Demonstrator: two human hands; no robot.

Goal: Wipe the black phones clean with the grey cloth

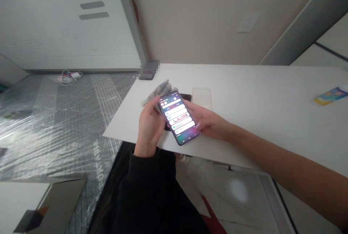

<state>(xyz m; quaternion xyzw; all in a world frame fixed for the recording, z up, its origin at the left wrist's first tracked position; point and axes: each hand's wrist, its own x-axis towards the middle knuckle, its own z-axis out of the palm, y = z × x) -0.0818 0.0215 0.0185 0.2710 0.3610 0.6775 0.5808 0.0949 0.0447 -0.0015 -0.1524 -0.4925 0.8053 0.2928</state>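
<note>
A lit smartphone [178,118] is held at a tilt above the front edge of the white table, its screen filled with a list of notification-like panels. My left hand [150,127], in a black sleeve, grips its left side with the thumb near the upper corner. From the right, my right hand [208,121] holds the other side, thumb at the lower right of the screen and fingers behind. Beneath the phone lies a dark flat object [186,97], mostly covered. A clear phone case [201,97] rests beside it. Crumpled grey cloth-like material [160,90] lies behind my left hand.
The white table [258,100] runs along the wall. A blurred dark item [148,70] sits at its back left corner, and a blue-yellow packet [330,96] at far right. Plastic-wrapped material [108,100] is on the left, with a white cable [69,77] on it.
</note>
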